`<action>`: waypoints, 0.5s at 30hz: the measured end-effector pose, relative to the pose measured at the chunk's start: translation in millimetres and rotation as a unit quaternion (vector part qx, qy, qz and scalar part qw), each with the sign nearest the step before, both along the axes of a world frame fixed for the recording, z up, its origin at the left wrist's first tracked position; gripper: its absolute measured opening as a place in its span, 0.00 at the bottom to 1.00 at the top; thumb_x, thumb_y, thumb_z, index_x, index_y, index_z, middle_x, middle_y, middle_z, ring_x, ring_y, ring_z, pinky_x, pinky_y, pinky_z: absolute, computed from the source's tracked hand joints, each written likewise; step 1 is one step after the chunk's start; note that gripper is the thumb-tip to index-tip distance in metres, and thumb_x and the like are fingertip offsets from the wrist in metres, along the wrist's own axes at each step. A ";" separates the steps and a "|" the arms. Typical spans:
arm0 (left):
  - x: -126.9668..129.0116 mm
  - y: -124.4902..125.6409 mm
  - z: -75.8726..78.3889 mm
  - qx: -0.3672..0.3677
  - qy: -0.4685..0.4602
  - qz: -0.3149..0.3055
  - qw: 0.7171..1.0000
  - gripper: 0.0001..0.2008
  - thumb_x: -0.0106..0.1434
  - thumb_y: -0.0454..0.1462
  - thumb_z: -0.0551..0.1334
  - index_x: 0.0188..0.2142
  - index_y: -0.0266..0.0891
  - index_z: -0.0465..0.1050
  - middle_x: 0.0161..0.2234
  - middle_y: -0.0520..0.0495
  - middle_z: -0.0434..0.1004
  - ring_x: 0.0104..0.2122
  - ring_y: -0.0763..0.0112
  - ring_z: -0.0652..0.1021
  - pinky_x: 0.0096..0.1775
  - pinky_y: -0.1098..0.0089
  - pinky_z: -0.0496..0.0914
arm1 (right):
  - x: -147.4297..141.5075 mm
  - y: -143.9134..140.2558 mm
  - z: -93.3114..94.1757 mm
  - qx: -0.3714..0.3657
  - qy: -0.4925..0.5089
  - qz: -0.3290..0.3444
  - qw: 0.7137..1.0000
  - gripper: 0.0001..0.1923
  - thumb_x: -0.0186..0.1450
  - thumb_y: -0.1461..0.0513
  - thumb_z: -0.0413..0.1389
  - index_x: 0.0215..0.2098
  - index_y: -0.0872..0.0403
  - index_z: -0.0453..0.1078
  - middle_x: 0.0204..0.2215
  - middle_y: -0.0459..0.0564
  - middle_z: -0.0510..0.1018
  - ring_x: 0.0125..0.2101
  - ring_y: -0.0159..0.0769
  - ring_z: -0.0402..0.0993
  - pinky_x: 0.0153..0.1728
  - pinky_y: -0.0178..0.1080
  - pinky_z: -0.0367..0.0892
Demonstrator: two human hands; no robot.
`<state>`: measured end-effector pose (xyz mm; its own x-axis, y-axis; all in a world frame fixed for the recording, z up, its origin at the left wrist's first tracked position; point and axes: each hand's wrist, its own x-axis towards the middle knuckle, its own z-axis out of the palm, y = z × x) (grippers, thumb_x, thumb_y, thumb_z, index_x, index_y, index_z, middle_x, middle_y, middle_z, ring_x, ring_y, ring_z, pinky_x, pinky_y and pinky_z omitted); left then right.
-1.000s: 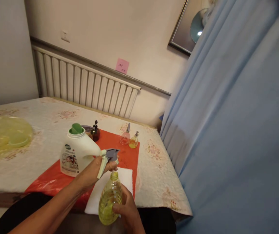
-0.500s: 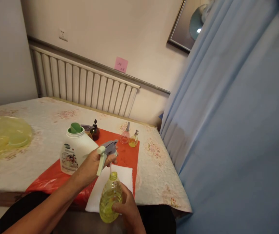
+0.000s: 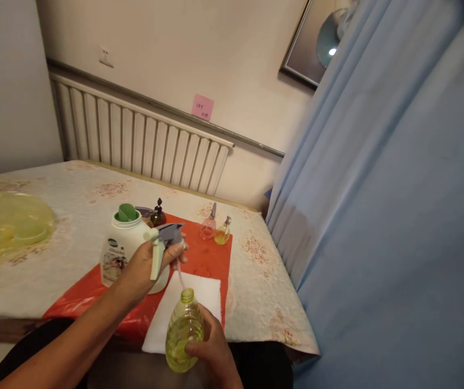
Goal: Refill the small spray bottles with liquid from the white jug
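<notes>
Our left hand (image 3: 145, 265), frame centre, is closed round the pale-green and grey plastic trigger sprayer head (image 3: 163, 246), lifted w/ its thin tube (image 3: 179, 274) running down to the bottle mouth. Our right hand (image 3: 211, 354), bottom centre, is wrapped round the clear plastic bottle of yellow liquid (image 3: 183, 332), upright, in front of the white cloth (image 3: 183, 308) on the red mat (image 3: 203, 259). White plastic jug w/ green cap (image 3: 124, 246) sits just behind the left hand on the surface (image 3: 53, 216).

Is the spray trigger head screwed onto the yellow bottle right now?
No, the left hand holds the spray head lifted above the bottle, whose neck is open.
</notes>
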<state>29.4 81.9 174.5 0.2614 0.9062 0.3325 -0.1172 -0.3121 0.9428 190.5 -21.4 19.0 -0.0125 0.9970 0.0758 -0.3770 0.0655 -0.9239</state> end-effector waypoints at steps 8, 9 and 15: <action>-27.8 2.0 -5.1 0.045 -0.049 0.124 0.990 0.12 0.65 0.44 0.61 0.43 0.39 0.70 0.31 0.52 0.76 0.28 0.71 0.73 0.34 0.70 0.68 | 20.8 5.0 -28.7 -0.041 -0.007 -0.072 0.997 0.46 0.38 0.56 0.74 0.55 0.53 0.70 0.47 0.53 0.80 0.47 0.52 0.75 0.48 0.48 0.67; -28.2 4.6 -11.6 0.035 -0.039 0.113 0.992 0.13 0.64 0.45 0.62 0.42 0.39 0.71 0.30 0.52 0.76 0.27 0.71 0.73 0.34 0.70 0.68 | 24.3 5.9 -30.7 -0.043 -0.012 -0.085 0.995 0.46 0.38 0.56 0.73 0.55 0.53 0.69 0.47 0.53 0.80 0.48 0.52 0.75 0.49 0.48 0.66; -10.4 23.9 -88.2 -0.061 0.023 -0.019 0.998 0.16 0.60 0.50 0.64 0.29 0.39 0.72 0.24 0.50 0.75 0.24 0.69 0.72 0.29 0.70 0.67 | 45.2 21.7 -9.0 -0.023 -0.056 -0.113 0.992 0.45 0.40 0.53 0.74 0.55 0.53 0.70 0.48 0.56 0.79 0.50 0.56 0.73 0.52 0.52 0.64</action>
